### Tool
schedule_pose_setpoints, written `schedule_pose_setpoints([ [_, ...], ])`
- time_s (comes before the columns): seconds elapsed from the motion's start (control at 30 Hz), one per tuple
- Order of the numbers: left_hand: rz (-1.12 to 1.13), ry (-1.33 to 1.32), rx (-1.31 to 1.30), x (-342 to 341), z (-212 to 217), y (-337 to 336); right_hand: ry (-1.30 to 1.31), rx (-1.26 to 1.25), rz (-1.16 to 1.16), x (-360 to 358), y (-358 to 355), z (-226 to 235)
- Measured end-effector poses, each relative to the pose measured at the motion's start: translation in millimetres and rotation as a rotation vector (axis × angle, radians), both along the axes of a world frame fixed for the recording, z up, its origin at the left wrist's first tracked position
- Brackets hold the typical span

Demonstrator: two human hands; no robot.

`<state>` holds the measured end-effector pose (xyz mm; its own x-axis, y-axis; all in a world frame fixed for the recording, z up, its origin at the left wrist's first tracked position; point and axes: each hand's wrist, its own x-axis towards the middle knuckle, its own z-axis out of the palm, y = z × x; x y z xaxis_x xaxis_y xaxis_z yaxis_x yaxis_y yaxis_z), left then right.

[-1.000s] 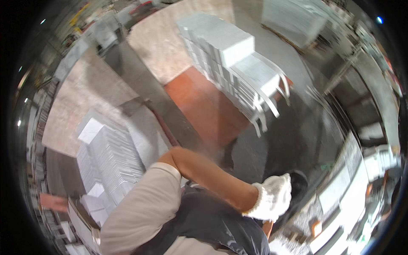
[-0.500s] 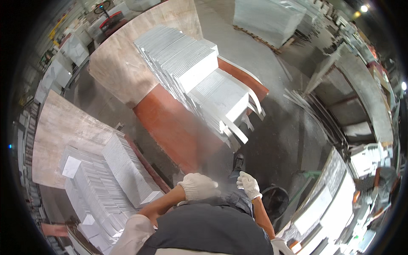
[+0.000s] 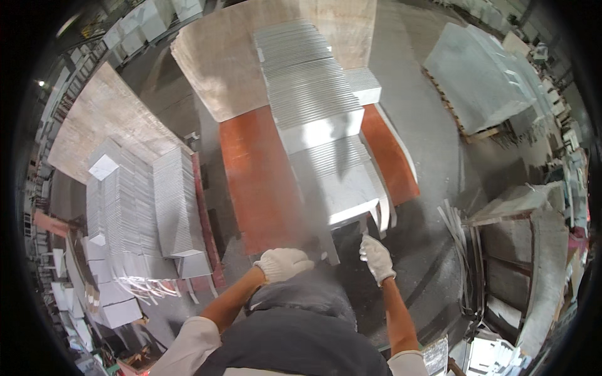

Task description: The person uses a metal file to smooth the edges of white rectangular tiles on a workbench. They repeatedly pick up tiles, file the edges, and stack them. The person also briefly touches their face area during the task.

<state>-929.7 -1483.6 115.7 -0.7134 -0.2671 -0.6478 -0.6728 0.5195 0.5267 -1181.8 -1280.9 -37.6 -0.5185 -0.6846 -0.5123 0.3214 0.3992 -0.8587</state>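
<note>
Both my hands wear white knit gloves. My left hand [image 3: 285, 264] hovers in front of my waist, back up; its fingertips fall in a blurred patch, so their closing is unclear. My right hand [image 3: 377, 258] is raised ahead on the right, fingers curled in toward the thumb; whatever may be between them is too small to make out. Just beyond it ends a low row of white-grey stone tiles [image 3: 342, 188] standing on edge, with pale strips [image 3: 384, 210] hanging off its near right corner. A taller row of tiles [image 3: 313, 81] stands behind, leaning on a plywood board [image 3: 219, 62].
Orange-red base panels [image 3: 257, 175] flank the tile rows. At left, another rack of tiles [image 3: 179, 207] stands against a plywood sheet [image 3: 106, 119]. Large stone slabs [image 3: 476, 81] rest on a pallet at far right. Loose strips [image 3: 456, 244] lie beside a frame of grey panels [image 3: 517, 263].
My view has turned left and moved nearer the middle tile rows, which now stand more directly ahead. My right hand is raised a little higher, close to the near end of the tiles.
</note>
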Motion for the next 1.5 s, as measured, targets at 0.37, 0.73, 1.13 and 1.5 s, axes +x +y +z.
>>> schedule_pose_setpoints([
  [0.37,0.622,0.360,-0.127,-62,-124,-152,-0.147,0.021,0.125,-15,-135,9],
  [0.73,1.256,0.476,-0.281,-162,-115,-280,0.082,0.064,0.054,-121,-216,-12],
  [1.13,1.714,0.652,-0.220,-220,-152,-315,0.367,-0.072,-0.085,-234,-424,32],
  [1.5,1.840,0.785,-0.171,-233,-146,-309,0.265,-0.078,-0.223,-235,-459,4],
])
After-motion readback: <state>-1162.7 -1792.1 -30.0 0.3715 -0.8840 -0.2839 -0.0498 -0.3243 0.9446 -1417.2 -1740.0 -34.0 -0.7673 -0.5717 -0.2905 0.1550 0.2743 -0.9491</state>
